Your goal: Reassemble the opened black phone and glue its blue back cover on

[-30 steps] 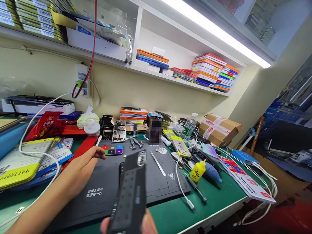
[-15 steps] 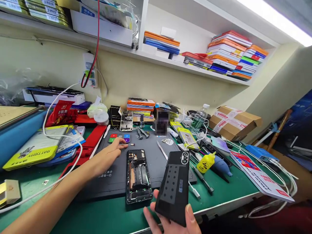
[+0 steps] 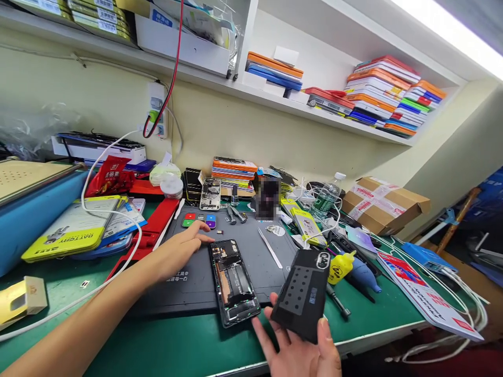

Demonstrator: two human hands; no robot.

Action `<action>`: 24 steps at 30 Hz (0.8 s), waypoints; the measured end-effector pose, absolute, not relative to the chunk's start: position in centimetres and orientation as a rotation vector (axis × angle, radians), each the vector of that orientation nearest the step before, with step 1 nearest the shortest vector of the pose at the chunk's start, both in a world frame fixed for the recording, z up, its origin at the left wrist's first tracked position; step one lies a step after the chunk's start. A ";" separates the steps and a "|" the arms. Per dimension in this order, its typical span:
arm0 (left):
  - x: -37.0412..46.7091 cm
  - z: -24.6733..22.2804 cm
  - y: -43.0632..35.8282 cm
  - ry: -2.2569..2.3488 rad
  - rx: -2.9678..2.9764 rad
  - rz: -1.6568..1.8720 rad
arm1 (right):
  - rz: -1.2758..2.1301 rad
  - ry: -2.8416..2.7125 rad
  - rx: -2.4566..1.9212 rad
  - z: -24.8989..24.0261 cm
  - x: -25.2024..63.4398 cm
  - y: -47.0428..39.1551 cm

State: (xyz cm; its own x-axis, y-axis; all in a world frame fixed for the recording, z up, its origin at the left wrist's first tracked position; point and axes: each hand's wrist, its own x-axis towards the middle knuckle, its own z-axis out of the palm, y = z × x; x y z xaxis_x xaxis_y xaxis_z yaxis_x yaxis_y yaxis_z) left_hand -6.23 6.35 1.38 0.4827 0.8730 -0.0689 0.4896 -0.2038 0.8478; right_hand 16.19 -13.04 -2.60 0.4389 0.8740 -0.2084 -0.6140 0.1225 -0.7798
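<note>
My right hand (image 3: 302, 353) grips a black phone back cover (image 3: 301, 301) by its lower edges, with the inner side and camera cutout facing me. An opened phone (image 3: 234, 285) lies on the grey work mat (image 3: 176, 298), its battery and inner parts bare, its lower end past the mat's front edge. My left hand (image 3: 188, 243) reaches over the mat with fingers extended and nothing in them. Its fingertips are close to the phone's upper left corner; I cannot tell whether they touch it. Just beyond are a colored parts tray (image 3: 199, 221) and a tiny SIM-tray-like piece (image 3: 220, 232).
Tweezers (image 3: 270, 248), a yellow bottle (image 3: 341, 266) and a blue air blower (image 3: 363, 275) lie to the right. Battery packs (image 3: 74, 225) and a white cable (image 3: 135, 241) are at left. Behind stand a plastic bottle (image 3: 329, 196) and a cardboard box (image 3: 385, 204).
My left hand has shifted from the colored tray toward the opened phone's top corner. My right hand still holds the back cover, now tilted slightly more. The view has swung a little left.
</note>
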 end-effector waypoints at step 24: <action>-7.4 1.7 5.0 1.246 1.756 0.639 | 0.594 -1.156 -1.747 4.2 24.9 -12.5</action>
